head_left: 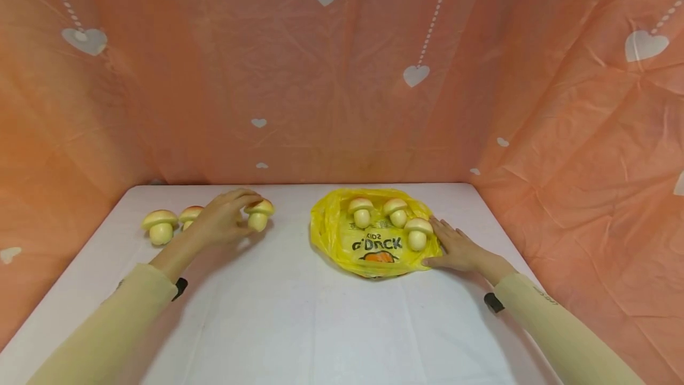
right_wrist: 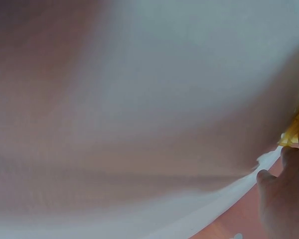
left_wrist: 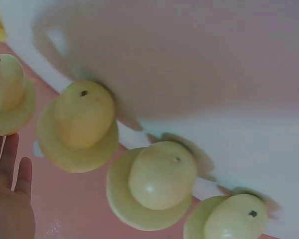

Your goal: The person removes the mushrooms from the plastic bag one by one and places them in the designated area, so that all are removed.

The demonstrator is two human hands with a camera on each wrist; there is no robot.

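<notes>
My left hand (head_left: 224,218) pinches a toy mushroom (head_left: 259,216) with a pale stem and reddish-tan cap at the table's left side. In the left wrist view this held mushroom (left_wrist: 9,92) sits between thumb and fingers, seemingly just off the table. Beside the hand stand more mushrooms (head_left: 160,227), one partly behind the wrist; the left wrist view has three of them in a row (left_wrist: 162,179). A yellow plastic bag (head_left: 331,248) lies spread at centre right, bearing three mushrooms (head_left: 418,234). With fingers extended, my right hand (head_left: 456,248) touches the bag's right edge.
A white-covered table (head_left: 310,325) runs under everything. Orange cloth (head_left: 369,76) with white hearts closes off the back and both sides. Black straps (head_left: 494,303) show at both wrists.
</notes>
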